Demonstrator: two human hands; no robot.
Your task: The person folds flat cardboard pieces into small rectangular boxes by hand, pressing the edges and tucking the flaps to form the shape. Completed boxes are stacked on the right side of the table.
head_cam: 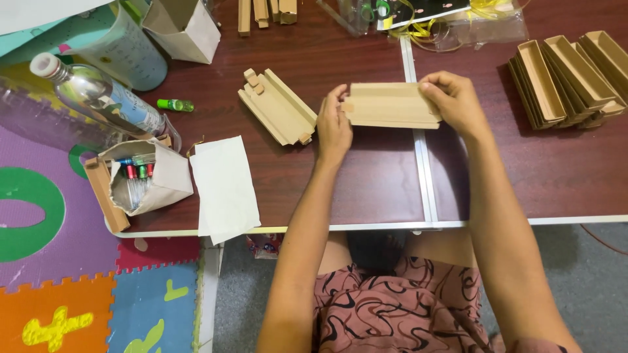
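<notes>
A flat brown cardboard piece (391, 104) with folded edges is held a little above the dark wooden table (288, 176). My left hand (333, 124) pinches its left end with thumb and fingers. My right hand (454, 101) grips its right end from above. Just left of my left hand, a small pile of similar unfolded cardboard pieces (278, 108) lies on the table at an angle.
Folded cardboard trays (569, 78) are stacked at the far right. A white paper sheet (224, 186), a paper bag of small tubes (140, 176), a plastic bottle (98, 98) and a green tube (175, 104) lie left. Foam puzzle mats (65, 294) cover the floor.
</notes>
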